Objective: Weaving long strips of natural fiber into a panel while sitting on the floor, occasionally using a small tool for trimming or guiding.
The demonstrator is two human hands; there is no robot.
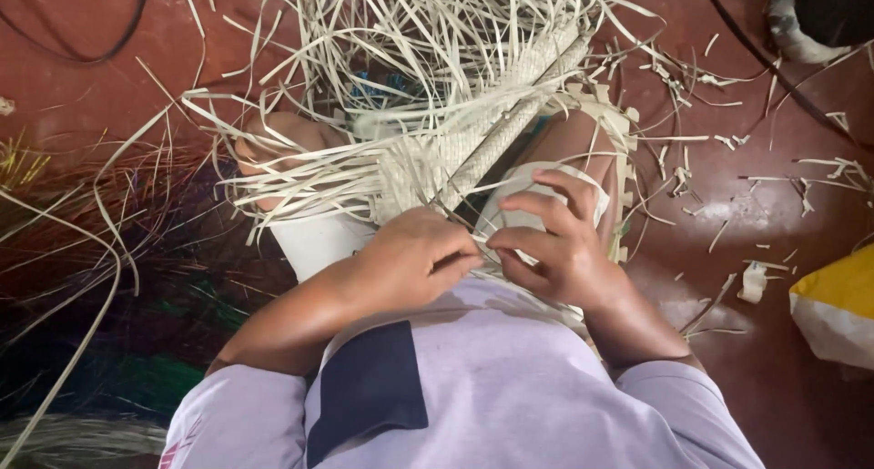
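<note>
A partly woven mat of pale flat leaf strips (428, 164) lies across my lap, its finished band (528, 96) running up and to the right. Loose strip ends (410, 32) fan out above it. My left hand (414, 255) is closed, pinching strips at the near edge of the weave. My right hand (555, 241) sits right beside it, thumb and forefinger pinching a strip, the other fingers curled above. The two hands almost touch. My foot (273, 141) shows under the strips at the left.
I sit on a dark red floor (783, 378) littered with cut strip scraps (719, 141). Bundles of dyed and plain strips (82, 250) lie at the left. A yellow and white sack (838, 305) is at the right edge, a black cable (82, 55) at the top left.
</note>
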